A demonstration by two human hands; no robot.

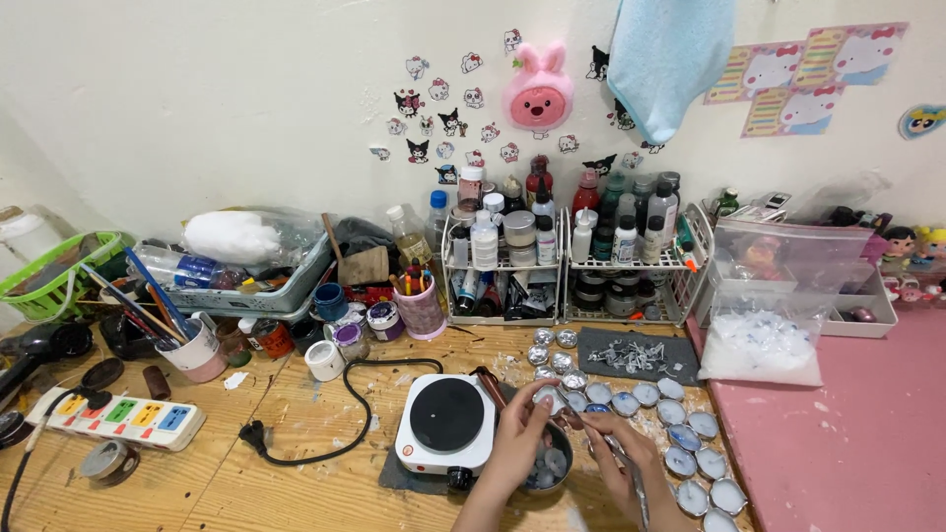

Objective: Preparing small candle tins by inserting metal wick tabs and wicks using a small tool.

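Note:
My left hand (517,445) pinches a small metal tealight cup (546,397) above a little dark pot (548,466) that holds pale wax lumps. Close beside it, my right hand (613,455) grips a thin metal tool like tweezers (634,485), its tip pointing at the cup. Both hands hover just right of a small white electric hot plate (446,421) with a black round top. Several tealight cups (645,396), some filled with bluish wax, curve in a row around my right hand.
A grey mat with metal wick bits (636,356) and a bag of white pieces (761,347) lie behind the cups. Two bottle racks (505,258) line the wall. The black cord and plug (258,434), power strip (120,415) and brush cup (194,351) sit left; a pink surface (849,435) lies right.

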